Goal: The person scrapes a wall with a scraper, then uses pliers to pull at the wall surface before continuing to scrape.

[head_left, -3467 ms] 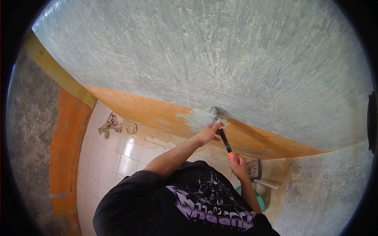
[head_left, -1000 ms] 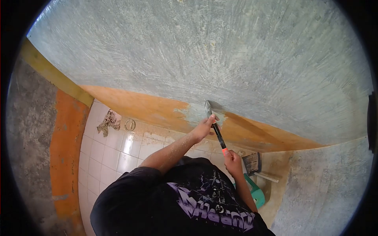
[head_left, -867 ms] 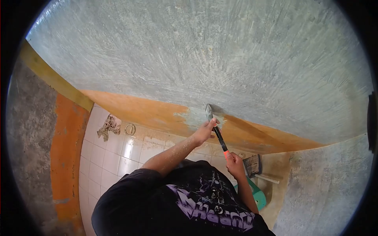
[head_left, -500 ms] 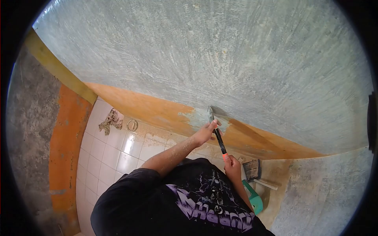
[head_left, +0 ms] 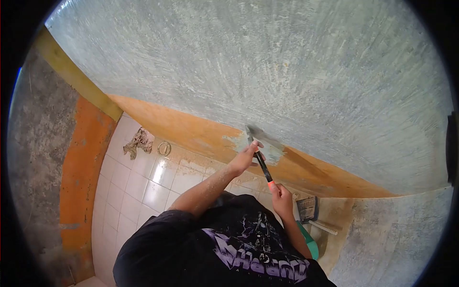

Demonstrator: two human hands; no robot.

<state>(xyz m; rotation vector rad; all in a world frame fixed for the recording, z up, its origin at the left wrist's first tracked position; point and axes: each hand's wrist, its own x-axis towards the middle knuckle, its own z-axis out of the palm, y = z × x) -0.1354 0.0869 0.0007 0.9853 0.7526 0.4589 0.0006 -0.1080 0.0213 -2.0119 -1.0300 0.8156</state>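
A long-handled scraper with a black and orange handle (head_left: pixel 263 167) slants up to the wall (head_left: pixel 191 67). Its grey head (head_left: pixel 249 132) is at the border between the grey scraped surface and the orange paint (head_left: pixel 186 126). My left hand (head_left: pixel 245 157) is closed round the upper handle, just below the head. Lower down, at the orange end, my right hand (head_left: pixel 281 196) grips the same handle. A pale patch of bared wall (head_left: pixel 270 154) shows beside the head.
On the tiled floor (head_left: pixel 138 189) at the left lie a crumpled rag (head_left: pixel 139 142) and a ring-shaped object (head_left: pixel 164 149). A dark slotted item (head_left: pixel 307 209), a pale rod (head_left: pixel 324 227) and a green object (head_left: pixel 311 246) are at the lower right.
The scraper head and my left hand have shifted slightly left along the wall. The view has also moved a little, and less of the green object shows.
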